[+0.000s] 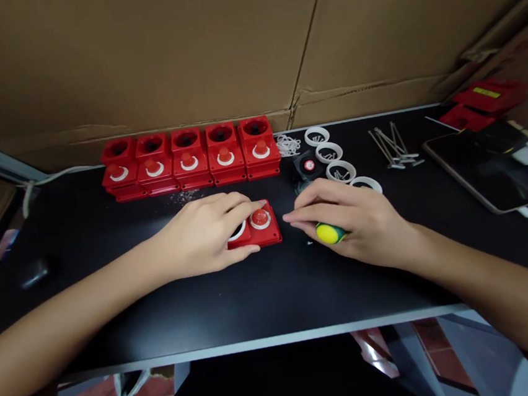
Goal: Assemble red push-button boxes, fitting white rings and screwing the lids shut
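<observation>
On the black table a red alarm unit (271, 231), with a small red dome (260, 217) in a white ring, lies flat. My left hand (213, 231) grips it from the left, thumb along the near edge and fingers over the top, hiding much of its left part. Just right of it, my right hand (350, 218) is closed around a screwdriver with a yellow and green handle (330, 233). Its thumb and index fingertips are pinched together; whether something small is between them I cannot tell. A tiny screw (309, 243) lies below these fingers.
Several similar red units (190, 158) stand in a row at the back. White rings (342, 172) holding screws, white cord (288, 145) and a black round-topped part (308, 164) lie behind my right hand. Farther right are long metal pieces (394, 148) and a plugged-in phone (480, 171).
</observation>
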`<state>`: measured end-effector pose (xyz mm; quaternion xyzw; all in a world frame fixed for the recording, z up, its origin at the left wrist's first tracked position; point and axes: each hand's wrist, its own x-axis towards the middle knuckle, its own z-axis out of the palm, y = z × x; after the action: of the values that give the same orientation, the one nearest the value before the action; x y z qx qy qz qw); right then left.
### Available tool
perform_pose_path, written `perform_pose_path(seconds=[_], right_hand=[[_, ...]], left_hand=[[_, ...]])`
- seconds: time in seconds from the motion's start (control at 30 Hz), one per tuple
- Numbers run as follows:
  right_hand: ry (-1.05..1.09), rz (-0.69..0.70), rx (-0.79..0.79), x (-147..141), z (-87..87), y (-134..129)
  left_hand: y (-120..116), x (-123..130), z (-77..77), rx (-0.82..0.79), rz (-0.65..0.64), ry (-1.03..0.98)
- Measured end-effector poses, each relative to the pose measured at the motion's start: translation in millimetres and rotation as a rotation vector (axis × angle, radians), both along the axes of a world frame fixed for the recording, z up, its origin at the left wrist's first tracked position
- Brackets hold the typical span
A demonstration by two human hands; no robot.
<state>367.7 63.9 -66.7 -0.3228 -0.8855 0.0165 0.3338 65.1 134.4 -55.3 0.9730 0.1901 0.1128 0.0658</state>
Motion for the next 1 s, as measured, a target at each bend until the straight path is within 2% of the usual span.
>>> perform_pose_path(seconds=[0.3, 0.47, 0.6, 0.83, 1.0], right_hand=[[0.113, -0.019, 0.064, -14, 6.8, -18], [0.061, 0.007, 0.112, -18, -7.7, -11], [0.008, 0.072, 0.057, -18, -17.5, -2], [-0.154, -0.056, 0.056, -19, -2.0, -8], [-0.266, -0.019, 0.101, -17, 2.6, -9]], left_hand=[[-2, 4, -5.7, 0.018, 0.014, 0.013], [-2, 5, -6.4, 0.04, 0.014, 0.004], [-2, 5, -6.8, 0.067, 0.007, -0.001], [-3, 7, -8.0, 0.066, 0.01, 0.003], [-2, 8, -6.4, 0.055, 0.01, 0.01]])
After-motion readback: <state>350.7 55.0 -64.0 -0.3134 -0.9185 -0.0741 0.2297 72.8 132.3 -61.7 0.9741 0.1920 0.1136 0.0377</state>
